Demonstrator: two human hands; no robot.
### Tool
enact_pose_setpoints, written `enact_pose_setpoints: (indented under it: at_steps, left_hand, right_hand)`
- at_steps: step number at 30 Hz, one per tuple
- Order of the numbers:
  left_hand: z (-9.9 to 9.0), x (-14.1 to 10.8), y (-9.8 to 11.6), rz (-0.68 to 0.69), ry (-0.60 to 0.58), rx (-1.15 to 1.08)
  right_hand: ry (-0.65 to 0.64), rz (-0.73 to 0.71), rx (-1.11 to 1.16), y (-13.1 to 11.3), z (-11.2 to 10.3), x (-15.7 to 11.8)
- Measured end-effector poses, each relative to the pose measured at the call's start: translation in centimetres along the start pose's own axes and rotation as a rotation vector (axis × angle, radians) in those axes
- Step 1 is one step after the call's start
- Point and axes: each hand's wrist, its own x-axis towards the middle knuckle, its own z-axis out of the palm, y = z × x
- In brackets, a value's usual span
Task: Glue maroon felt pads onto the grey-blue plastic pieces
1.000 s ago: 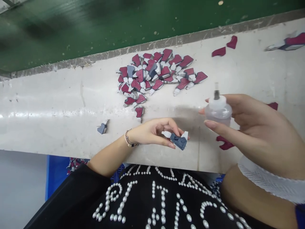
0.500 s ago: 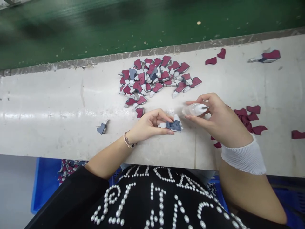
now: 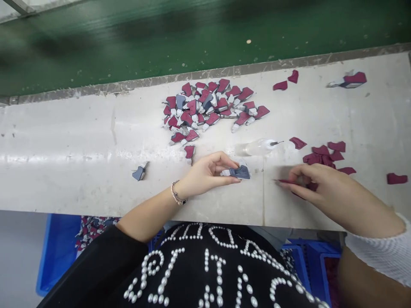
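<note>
The left hand [image 3: 207, 173] is almost closed and pinches a small blue-grey piece [image 3: 241, 173] between thumb and fingers, over the tabletop [image 3: 96, 188]. This piece looks light and a little stiff, so its edges seem a good place to hold. The right hand [image 3: 321, 190] pinches a thin dark red piece [image 3: 284, 182]. Farther away lie a plastic bottle [image 3: 257, 147] and a pile of red and grey pieces [image 3: 205, 109].

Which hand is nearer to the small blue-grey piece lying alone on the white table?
The left hand is nearer, to the right of the small blue-grey piece; the right hand lies much farther right.
</note>
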Motion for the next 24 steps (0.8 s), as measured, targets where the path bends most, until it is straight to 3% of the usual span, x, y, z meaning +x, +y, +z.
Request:
enact_pose_setpoints:
  at_steps: [7,19,24]
  left_hand:
    - [0.2,-0.1,-0.2,0.102,0.045,-0.015]
    - [-0.1,-0.1,0.1,0.16,0.041,-0.076]
    - [0.0,-0.1,-0.5,0.334,0.08,0.05]
  right_hand:
    - [-0.065,-0.073,0.211,-4.0,0.6,0.5]
    - [-0.036,-0.047,0.345,-3.3,0.2,0.7]
    - [-0.057,-0.031,0.559,-4.3,0.0,0.3]
